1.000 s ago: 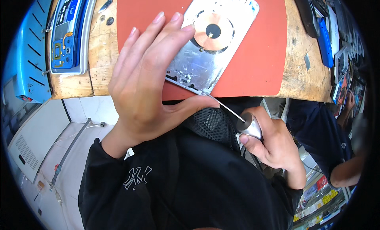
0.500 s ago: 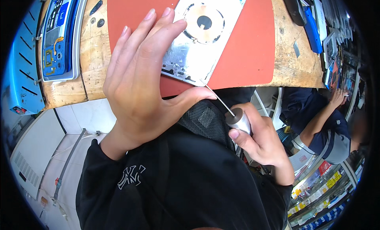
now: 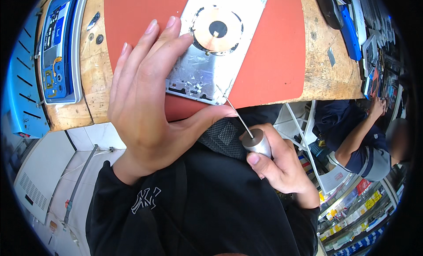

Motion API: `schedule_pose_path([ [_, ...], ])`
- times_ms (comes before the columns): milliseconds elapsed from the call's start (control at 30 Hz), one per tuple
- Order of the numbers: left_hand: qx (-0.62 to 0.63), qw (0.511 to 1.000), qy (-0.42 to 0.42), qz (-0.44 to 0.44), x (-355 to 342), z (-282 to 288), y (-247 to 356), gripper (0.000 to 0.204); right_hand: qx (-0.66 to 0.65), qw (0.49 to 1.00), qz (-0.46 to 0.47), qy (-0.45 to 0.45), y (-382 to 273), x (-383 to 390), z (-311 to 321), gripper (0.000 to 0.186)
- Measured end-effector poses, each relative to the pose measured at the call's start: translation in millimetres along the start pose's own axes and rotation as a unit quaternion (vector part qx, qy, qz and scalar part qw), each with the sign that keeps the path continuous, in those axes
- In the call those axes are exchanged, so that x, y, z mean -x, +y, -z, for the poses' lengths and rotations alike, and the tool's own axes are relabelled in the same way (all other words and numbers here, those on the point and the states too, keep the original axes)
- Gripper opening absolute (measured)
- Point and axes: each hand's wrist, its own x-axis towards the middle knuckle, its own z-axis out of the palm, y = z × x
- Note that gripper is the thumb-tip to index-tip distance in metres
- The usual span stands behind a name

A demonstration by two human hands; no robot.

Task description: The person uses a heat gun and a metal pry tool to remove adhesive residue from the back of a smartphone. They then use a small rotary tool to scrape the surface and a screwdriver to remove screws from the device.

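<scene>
A silver phone housing with a round copper coil lies tilted on a red mat. My left hand is spread along its left side, fingertips at the edge, thumb stretched below the bottom edge near a thin metal shaft. My right hand is closed round the silver cylindrical handle of that tool, below the bench edge. The shaft's tip reaches over the housing's lower right corner; whether it touches is unclear. My left palm's underside is hidden.
At left are a blue phone part in a tray and a slotted blue metal unit on the wooden bench. Dark and blue tools and phones crowd the right. Another person works at lower right beside a display case.
The housing and both my hands have shifted left in the picture. The tool's tip now sits higher on the housing's lower right corner. The other person's arm and head show more fully.
</scene>
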Motion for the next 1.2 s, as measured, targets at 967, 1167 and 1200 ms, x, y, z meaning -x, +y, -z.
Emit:
schedule_pose_path([
  [967,-0.014,1.0,0.001,-0.002,-2.9,-2.7,0.0,0.096,-0.119,0.992,0.024,0.02,0.2,-8.1,-5.6,0.04],
  [1167,-0.081,0.996,-0.021,-0.038,-3.0,-3.1,6.4,0.06,-0.127,0.992,0.022,0.013,3.6,-10.5,-3.0,0.033],
  [1200,-0.097,0.994,-0.015,-0.048,-2.0,-5.6,8.7,0.051,-0.132,0.991,0.023,0.011,3.9,-10.7,-2.9,0.033],
])
